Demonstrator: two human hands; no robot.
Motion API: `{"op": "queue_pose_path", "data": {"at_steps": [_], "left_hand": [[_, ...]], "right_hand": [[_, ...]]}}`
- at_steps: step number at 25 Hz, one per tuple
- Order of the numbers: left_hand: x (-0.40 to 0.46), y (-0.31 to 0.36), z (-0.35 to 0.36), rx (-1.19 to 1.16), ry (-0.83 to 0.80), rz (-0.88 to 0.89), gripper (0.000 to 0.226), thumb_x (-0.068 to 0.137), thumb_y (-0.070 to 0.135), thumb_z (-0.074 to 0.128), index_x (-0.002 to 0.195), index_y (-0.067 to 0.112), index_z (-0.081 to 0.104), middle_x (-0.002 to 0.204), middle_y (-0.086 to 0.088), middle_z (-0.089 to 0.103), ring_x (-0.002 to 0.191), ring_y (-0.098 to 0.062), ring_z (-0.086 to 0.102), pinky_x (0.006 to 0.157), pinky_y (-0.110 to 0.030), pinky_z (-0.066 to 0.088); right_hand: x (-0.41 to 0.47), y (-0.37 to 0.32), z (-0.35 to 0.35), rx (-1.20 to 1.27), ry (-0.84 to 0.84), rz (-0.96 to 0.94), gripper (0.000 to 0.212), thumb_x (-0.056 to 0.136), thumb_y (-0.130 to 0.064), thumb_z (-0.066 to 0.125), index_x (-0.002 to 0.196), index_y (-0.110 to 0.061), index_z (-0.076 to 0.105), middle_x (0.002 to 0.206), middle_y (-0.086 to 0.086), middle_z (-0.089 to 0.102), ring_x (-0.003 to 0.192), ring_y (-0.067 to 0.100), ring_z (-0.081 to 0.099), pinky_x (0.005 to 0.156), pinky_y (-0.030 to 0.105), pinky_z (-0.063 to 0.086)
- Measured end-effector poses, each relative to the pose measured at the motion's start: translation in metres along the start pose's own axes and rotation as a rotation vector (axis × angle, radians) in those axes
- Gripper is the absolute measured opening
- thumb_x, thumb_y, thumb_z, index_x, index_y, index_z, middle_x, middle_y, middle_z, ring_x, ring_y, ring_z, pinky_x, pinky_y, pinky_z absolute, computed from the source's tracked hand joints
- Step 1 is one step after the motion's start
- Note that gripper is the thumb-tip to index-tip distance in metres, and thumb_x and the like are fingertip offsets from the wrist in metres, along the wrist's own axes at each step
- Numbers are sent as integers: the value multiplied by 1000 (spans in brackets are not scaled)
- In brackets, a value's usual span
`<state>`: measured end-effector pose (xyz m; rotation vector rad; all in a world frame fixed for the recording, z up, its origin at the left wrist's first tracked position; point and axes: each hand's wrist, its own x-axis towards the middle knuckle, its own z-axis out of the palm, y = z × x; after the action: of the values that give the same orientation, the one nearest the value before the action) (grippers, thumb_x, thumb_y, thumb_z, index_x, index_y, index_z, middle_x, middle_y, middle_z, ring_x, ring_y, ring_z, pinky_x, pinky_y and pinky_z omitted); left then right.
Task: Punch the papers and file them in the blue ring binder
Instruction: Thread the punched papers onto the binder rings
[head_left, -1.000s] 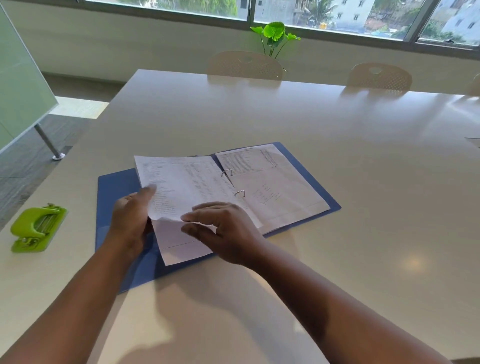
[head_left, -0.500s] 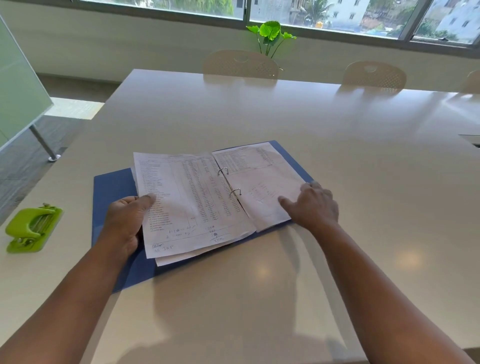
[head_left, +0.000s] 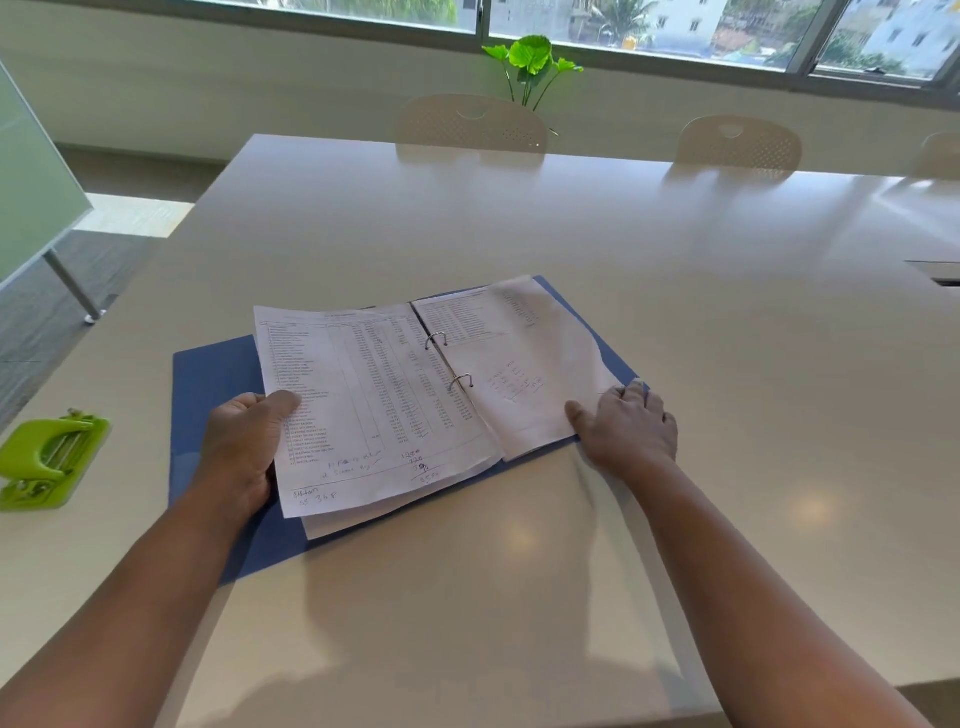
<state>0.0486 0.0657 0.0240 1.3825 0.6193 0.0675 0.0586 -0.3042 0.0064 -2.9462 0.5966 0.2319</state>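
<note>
a: head view first. where's the binder?

b: the blue ring binder (head_left: 218, 384) lies open and flat on the desk (head_left: 675, 312), toward the near left part of it, with its two metal rings (head_left: 449, 361) standing up along the spine.

a: and the papers?

b: printed papers (head_left: 374, 405) sit threaded on the rings, spread over the left cover; more sheets (head_left: 524, 364) lie on the right cover. the left stack has tables of print and some handwriting near its lower edge.

a: hands?

b: the left hand (head_left: 244, 452) holds the left stack's outer edge, thumb on top of the sheet and fingers (head_left: 270, 475) curled under it. the right hand (head_left: 628, 428) lies over the near right corner of the binder, its thumb on the right sheets and its fingers bent over the cover's edge; whether they grip it i cannot tell.

a: anything else on the desk?

b: a green hole punch (head_left: 49, 460) at the left edge, well apart from the binder. chairs (head_left: 470, 124) stand along the far edge, with a green plant (head_left: 530, 60) behind them by the window (head_left: 675, 21).
</note>
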Motion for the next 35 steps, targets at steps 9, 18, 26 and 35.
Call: {"op": "queue_pose_path", "data": {"at_steps": [9, 18, 26, 35], "left_hand": [[-3, -4, 0, 42, 9, 43, 14, 96, 10, 65, 85, 10, 57, 98, -11, 75, 89, -32, 75, 82, -50, 61], [-2, -12, 0, 104, 56, 186, 24, 97, 5, 57, 110, 22, 48, 101, -3, 68, 94, -27, 71, 73, -43, 59], [-3, -8, -1, 30, -55, 100, 16, 98, 10, 55, 100, 10, 71, 114, -9, 73, 100, -32, 71, 70, -38, 58], [-5, -6, -8, -39, -167, 63, 66, 92, 66, 54, 112, 5, 73, 99, -21, 75, 84, -38, 72, 74, -45, 56]], "right_hand": [[-1, -13, -24, 1384, 236, 59, 90, 80, -6, 81, 153, -23, 31, 123, 3, 56, 104, 18, 61, 90, 35, 55], [-21, -56, -70, 1821, 68, -234, 19, 102, -11, 58, 87, -11, 71, 80, -1, 72, 77, 15, 66, 73, 31, 59], [-73, -127, -62, 1352, -114, -698, 21, 98, -15, 64, 83, -6, 75, 60, -14, 65, 55, -1, 52, 59, 16, 43], [-105, -158, -17, 722, -205, -940, 32, 100, -38, 61, 97, -12, 79, 80, -3, 74, 71, 3, 57, 68, 29, 51]]}}
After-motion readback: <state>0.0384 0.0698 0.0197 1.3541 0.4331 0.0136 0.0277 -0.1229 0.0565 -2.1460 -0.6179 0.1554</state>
